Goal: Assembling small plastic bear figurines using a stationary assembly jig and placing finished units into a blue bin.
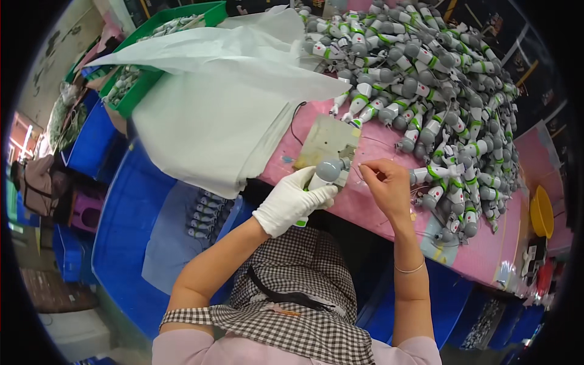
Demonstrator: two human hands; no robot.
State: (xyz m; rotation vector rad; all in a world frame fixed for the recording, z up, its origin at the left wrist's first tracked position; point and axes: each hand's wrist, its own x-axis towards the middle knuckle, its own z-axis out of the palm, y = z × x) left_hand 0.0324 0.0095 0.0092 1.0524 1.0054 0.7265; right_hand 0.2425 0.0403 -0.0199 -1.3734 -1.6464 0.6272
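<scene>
My left hand (292, 204), in a white glove, is closed around a white toy arm with a grey rounded end (328, 172). A bit of the toy's green trim shows below the glove. The grey end sits against a small metal fixture on a flat, worn plate (322, 143) at the table's near edge. My right hand (389, 185) is bare, a little to the right of the fixture. Its thumb and forefinger are pinched together; whatever they hold, if anything, is too small to make out.
A large heap of similar toy arms (426, 79) covers the right of the pink table (377, 213). White sheets (213, 115) drape the left side, beside a green tray (128, 103). A blue bin (121, 225) stands at lower left, a yellow basin (541, 213) at far right.
</scene>
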